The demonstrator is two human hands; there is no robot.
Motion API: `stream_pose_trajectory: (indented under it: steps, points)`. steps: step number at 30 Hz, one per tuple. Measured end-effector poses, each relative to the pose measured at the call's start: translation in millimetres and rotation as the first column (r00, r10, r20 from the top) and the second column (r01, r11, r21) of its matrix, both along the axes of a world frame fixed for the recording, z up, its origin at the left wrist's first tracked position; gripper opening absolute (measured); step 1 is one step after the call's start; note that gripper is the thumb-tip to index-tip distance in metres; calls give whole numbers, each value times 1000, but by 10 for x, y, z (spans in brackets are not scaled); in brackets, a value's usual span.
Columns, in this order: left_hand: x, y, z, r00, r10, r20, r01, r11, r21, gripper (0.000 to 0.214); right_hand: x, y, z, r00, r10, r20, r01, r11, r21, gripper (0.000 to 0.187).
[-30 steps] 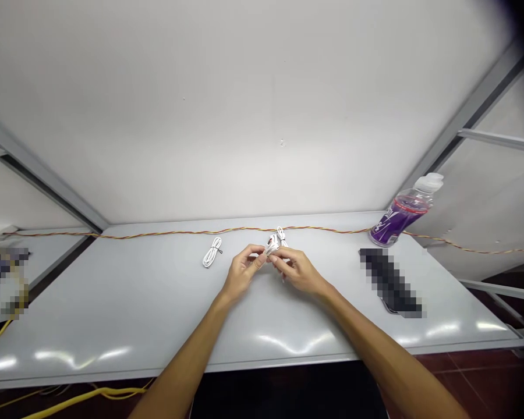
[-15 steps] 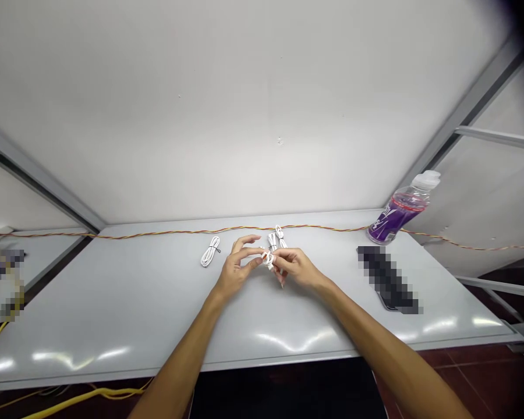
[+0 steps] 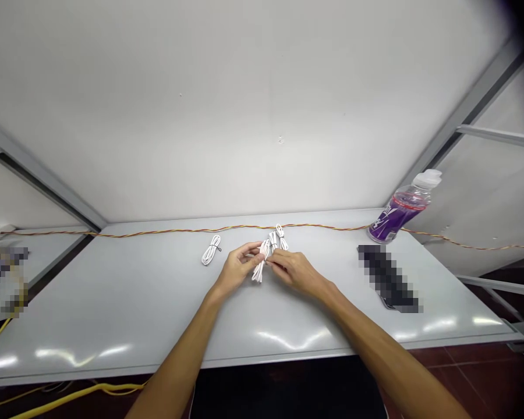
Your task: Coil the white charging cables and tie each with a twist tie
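My left hand pinches a coiled white cable between thumb and fingers, just above the table. From the right, my right hand has its fingertips closed at the middle of the same coil, where a dark tie seems to sit; the exact grip is too small to make out. Right behind the hands lie two more white cable bundles, a nearer one and a farther one. To the left of my left hand rests another white cable coil bound with a black twist tie.
A twisted red-yellow wire runs along the back of the grey table. On the right stand a purple-labelled bottle and a blurred dark object. A yellow cable hangs below the front edge at left.
The held cable has turned from end-on to lengthwise and hangs lower left. My left fingers have closed in on it, and my right fingers have moved to its middle.
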State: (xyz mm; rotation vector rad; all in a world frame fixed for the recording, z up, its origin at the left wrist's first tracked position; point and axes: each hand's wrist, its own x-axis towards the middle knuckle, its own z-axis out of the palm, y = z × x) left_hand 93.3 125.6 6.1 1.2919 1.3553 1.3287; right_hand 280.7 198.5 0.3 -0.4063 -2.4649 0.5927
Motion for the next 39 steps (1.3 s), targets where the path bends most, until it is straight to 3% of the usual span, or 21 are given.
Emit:
stream_pose_trajectory:
  steps: [3,5,8,10,13,15,17,19,22,25,27,30,36,39]
  points:
    - [-21,-6,-9,994,52,-98,-39,991,125,35,-5,-9,33,998,-2,-66,-9,987,-162,25]
    - [-17,-22,-11,977,111,-180,-72,975,211,28,-17,-10,39,994,-29,-109,-11,939,-345,28]
    - [24,-62,15,945,138,-296,-46,954,296,14,-44,9,17,988,-53,-144,-53,763,-645,31]
    - [59,-89,45,933,119,-341,1,943,332,9,-62,33,-7,983,-73,-168,-82,647,-758,33]
    - [89,-120,90,926,101,-364,37,934,355,12,-83,56,-30,971,-127,-203,-99,557,-824,35]
    - [88,-131,109,933,71,-353,62,934,351,15,-86,51,-25,962,-152,-227,-99,579,-809,34]
    - [77,-128,111,958,54,-281,48,938,344,20,-79,34,-7,953,-174,-248,-69,673,-737,32]
    - [65,-108,89,984,98,-146,-51,954,297,26,-64,14,12,948,-188,-255,-13,781,-624,31]
    - [56,-60,26,989,146,29,-148,987,66,35,-43,-1,16,960,-156,-233,45,905,-423,29]
    - [63,-29,-19,998,30,55,-24,994,-102,40,-28,1,-3,977,-94,-193,41,964,-261,28]
    - [74,-27,-18,1000,-21,19,23,996,-88,36,-21,4,-7,980,-79,-183,34,971,-238,28]
    - [83,-34,12,998,-1,-59,1,1000,-14,31,-16,1,11,980,-79,-182,17,947,-319,28]
    - [79,-38,26,977,85,-196,-64,992,113,26,-48,-14,4,980,-59,-188,-66,798,-599,33]
    - [82,-30,-1,975,102,-197,-81,991,111,27,-77,-14,-37,977,-86,-195,-57,777,-626,35]
